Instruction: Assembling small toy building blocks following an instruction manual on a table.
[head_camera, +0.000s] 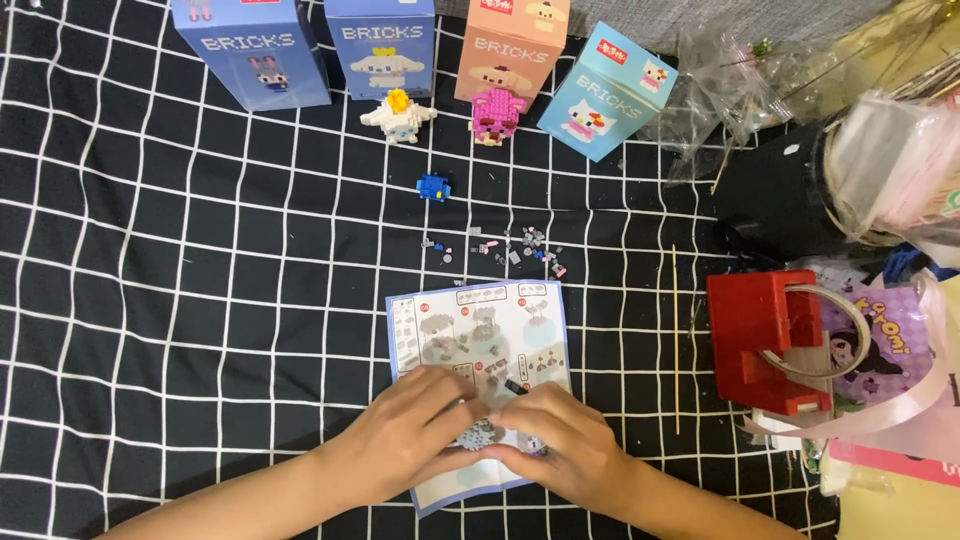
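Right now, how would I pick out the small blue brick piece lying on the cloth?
Start at the row of four tall boxes along the far edge of the black checked cloth. Just in front of them stand a white brick figure and a pink brick figure. The blue brick piece lies nearer, between them: alone, solid blue, larger than the grey loose bits.

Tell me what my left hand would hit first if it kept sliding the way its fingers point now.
The left hand points up and right, straight at the right hand; they already seem to touch over the small grey brick build on the instruction sheet.
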